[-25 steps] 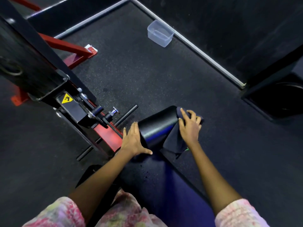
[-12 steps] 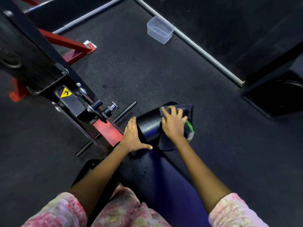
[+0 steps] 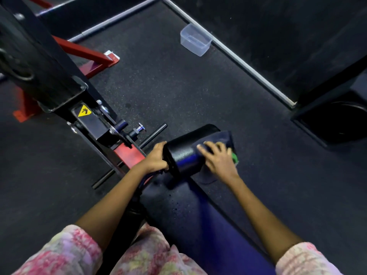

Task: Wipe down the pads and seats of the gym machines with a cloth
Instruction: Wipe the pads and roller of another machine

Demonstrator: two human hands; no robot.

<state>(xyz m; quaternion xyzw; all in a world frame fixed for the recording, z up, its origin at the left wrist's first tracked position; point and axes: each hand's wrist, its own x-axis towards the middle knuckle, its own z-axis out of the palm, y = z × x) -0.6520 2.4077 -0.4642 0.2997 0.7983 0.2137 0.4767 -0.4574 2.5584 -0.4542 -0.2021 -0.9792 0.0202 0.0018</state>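
1. The right hand [image 3: 219, 160] lies flat with fingers spread, pressing a dark cloth [image 3: 224, 138] onto the roller pad [image 3: 185, 153].
2. The cloth is dark navy, draped over the pad's right end, with a green patch showing beside the hand.
3. The left hand [image 3: 156, 157] has its fingers curled round the pad's left end.
4. The roller pad is a glossy black cylinder, set at the far end of the long black bench pad [image 3: 190, 211].
5. Left of it stands the red-and-black machine frame [image 3: 127, 153] with a yellow warning sticker [image 3: 84, 111].
6. A clear plastic container [image 3: 195, 39] sits well apart on the floor.

Black roller pad [image 3: 184, 149], seemingly navy cloth [image 3: 225, 138], pink floral sleeves [image 3: 65, 253].
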